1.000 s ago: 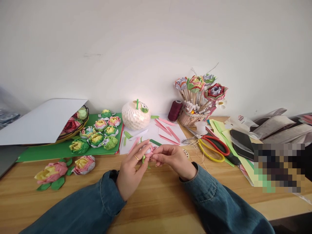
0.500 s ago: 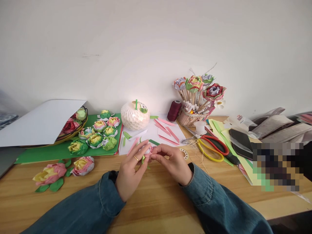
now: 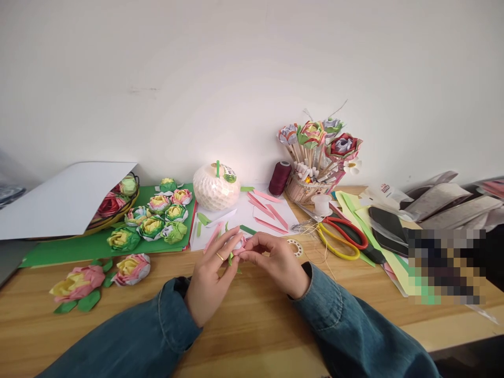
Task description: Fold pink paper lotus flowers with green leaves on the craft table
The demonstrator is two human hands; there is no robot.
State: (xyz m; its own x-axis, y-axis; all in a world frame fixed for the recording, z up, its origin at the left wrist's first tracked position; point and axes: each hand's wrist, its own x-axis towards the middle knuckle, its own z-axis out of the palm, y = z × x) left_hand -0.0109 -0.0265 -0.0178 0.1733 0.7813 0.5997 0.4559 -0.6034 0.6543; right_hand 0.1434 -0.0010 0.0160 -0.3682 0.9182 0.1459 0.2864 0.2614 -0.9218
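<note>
Folding appears to be the step in hand: a small pink paper piece (image 3: 241,245) is pinched between the fingertips of both hands, held just above the tabletop (image 3: 252,320) near its middle. The left hand (image 3: 210,273), with a ring on one finger, is closed loosely around the piece from the left, and green paper slips (image 3: 230,257) are tucked under its fingers. The right hand (image 3: 275,260) is closed on the same piece from the right, thumb and forefinger pressed together at its tip.

Just behind the hands a white sheet (image 3: 240,218) is spread, with folded pink strips (image 3: 268,210) and green scraps lying on it. Finished paper flowers (image 3: 157,218) are grouped on a green sheet (image 3: 79,247) to the left, and two more (image 3: 98,275) are set on the bare wood. Scissors (image 3: 342,241) lie well to the right, a spool of thread (image 3: 279,178) stands at the back.

By this judgement the work is at an early stage, a single petal being shaped. The next move would call for a firm crease pressed by the fingertips while the piece is kept from slipping, since the paper is small and light.
</note>
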